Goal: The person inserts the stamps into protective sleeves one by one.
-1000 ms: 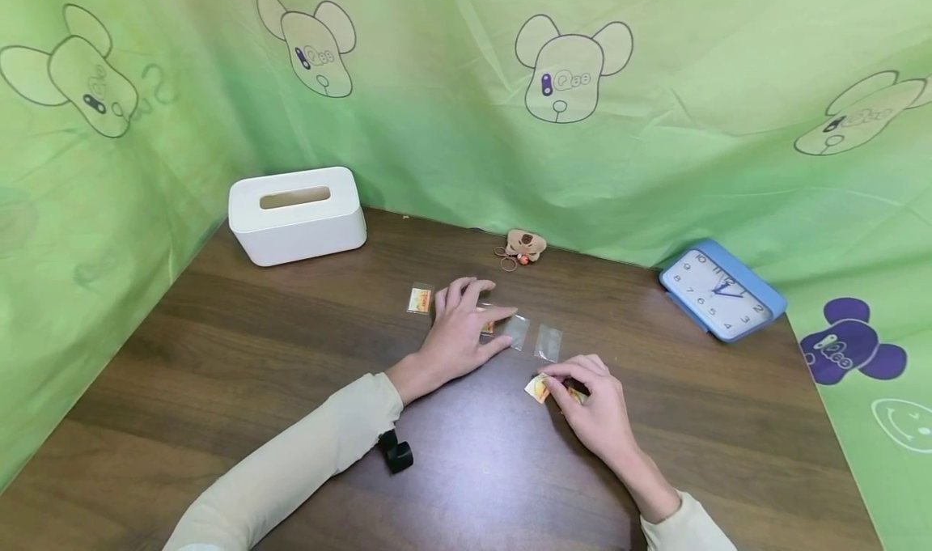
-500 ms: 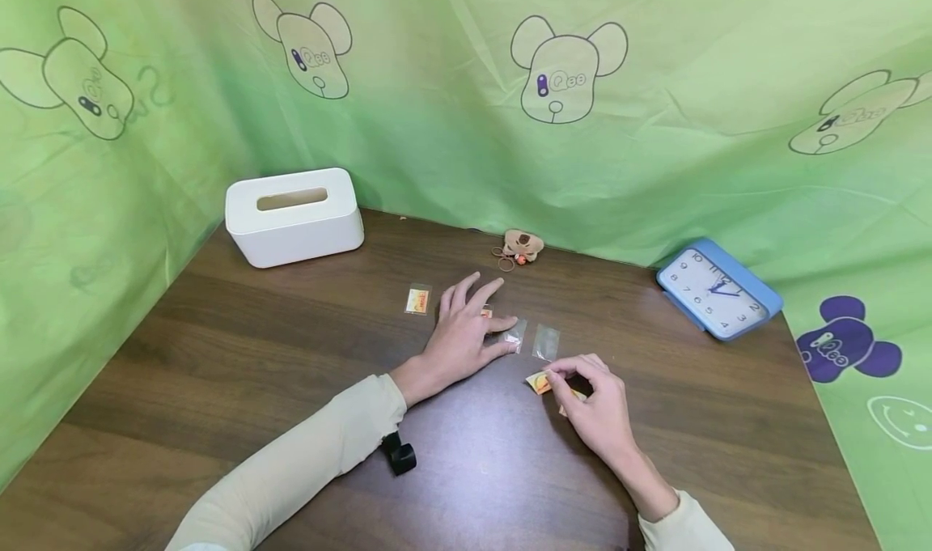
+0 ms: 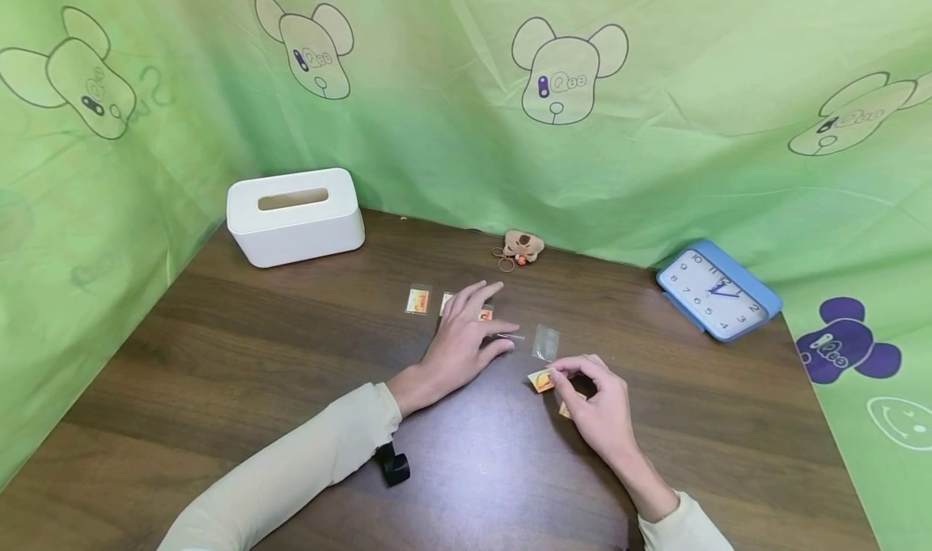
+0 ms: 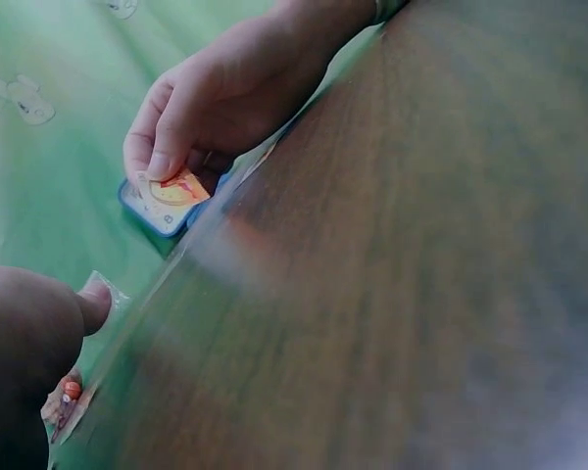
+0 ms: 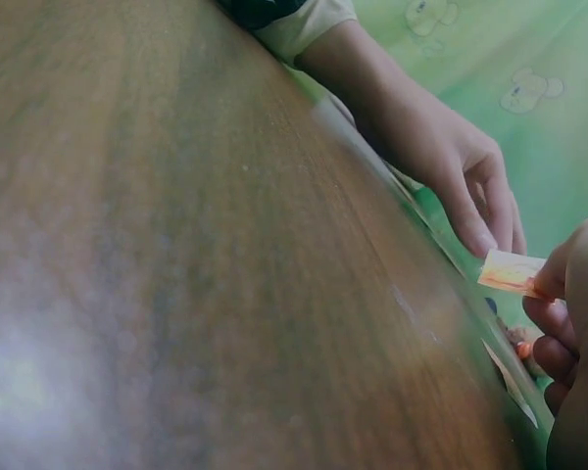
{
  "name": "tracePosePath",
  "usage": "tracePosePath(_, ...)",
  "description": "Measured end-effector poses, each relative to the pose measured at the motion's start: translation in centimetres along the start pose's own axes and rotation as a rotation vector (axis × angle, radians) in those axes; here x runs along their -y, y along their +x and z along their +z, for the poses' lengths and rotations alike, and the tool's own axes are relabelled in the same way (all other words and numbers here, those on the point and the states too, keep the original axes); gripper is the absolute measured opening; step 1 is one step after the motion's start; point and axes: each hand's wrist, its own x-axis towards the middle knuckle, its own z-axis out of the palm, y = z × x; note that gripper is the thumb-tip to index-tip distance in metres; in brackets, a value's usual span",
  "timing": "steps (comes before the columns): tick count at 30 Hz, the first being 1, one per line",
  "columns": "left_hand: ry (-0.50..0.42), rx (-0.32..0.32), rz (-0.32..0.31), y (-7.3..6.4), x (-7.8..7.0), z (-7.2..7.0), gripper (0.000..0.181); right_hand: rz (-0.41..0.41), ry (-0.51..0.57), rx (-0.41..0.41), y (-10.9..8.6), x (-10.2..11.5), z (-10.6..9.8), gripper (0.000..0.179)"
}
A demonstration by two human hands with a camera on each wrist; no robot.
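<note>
My right hand (image 3: 599,396) pinches a small yellow-and-orange printed card (image 3: 541,380) between thumb and index finger, just above the table. Partly behind that hand lies another printed card (image 3: 568,408). To its left, my left hand (image 3: 453,345) has a small clear plastic bag (image 3: 513,337) between thumb and index finger, tilted nearly edge-on; in the left wrist view the clear bag (image 4: 104,285) shows at the thumb tip. A second clear bag (image 3: 545,343) lies flat between the hands. Bagged cards (image 3: 417,300) lie left of and partly under my left hand.
At the back left of the wooden table (image 3: 240,357) stands a white tissue box (image 3: 298,219). A brown plush keychain (image 3: 523,246) lies by the green curtain (image 3: 437,130), and a blue clock (image 3: 721,292) is at the right. Something black (image 3: 395,466) hangs under my left wrist.
The clear bag at my left hand was flat on the table and is now tilted up between thumb and finger. My left hand has shifted slightly left; my right hand has barely moved.
</note>
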Motion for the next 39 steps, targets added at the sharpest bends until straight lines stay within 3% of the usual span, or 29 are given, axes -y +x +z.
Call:
tracePosePath(5,-0.124,-0.046,-0.029,-0.7,-0.4,-0.8,0.026,0.020,0.018,-0.002,-0.1,0.1,0.0,0.024)
tracePosePath(11,-0.272,-0.120,-0.020,-2.0,-0.4,-1.8,0.027,0.047,0.047,-0.023,-0.2,0.2,0.0,0.024)
tracePosePath(16,-0.370,-0.097,-0.052,-3.3,-0.2,-2.1,0.028,0.047,0.053,-0.035,-0.2,0.3,0.0,0.024)
tracePosePath(24,-0.380,-0.051,-0.104,-4.4,-0.4,-2.3,0.029,0.074,0.109,0.001,-0.4,0.9,0.5,0.023)
tracePosePath(30,-0.407,-0.060,-0.097,-4.6,-0.3,-2.2,0.032,0.025,0.081,-0.017,-0.3,1.1,1.1,0.023)
tracePosePath(35,-0.440,-0.045,-0.111,-4.5,-0.4,-2.2,0.050,-0.016,0.101,-0.016,-0.4,0.8,1.3,0.005)
tracePosePath(39,-0.442,-0.042,-0.145,-4.4,-0.4,-2.3,0.042,-0.025,0.115,-0.017,-0.3,1.0,1.6,0.015)
